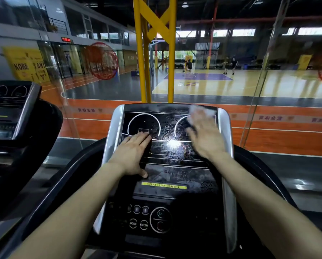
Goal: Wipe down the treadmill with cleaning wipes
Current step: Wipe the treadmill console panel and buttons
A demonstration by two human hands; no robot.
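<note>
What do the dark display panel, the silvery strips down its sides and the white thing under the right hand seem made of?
The display panel is probably glossy dark plastic or glass: it throws a bright glare and shows smeary streaks. The side strips are silver with a soft sheen, either painted plastic or metal. The white thing is a thin, soft, cloth-like wipe, blurred under the right hand.

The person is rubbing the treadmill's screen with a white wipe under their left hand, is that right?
Not quite. The white wipe is under the right hand, not the left, at the upper right of the treadmill's screen, as the head view shows. The left hand lies flat on the screen's lower left, holding nothing.
</note>
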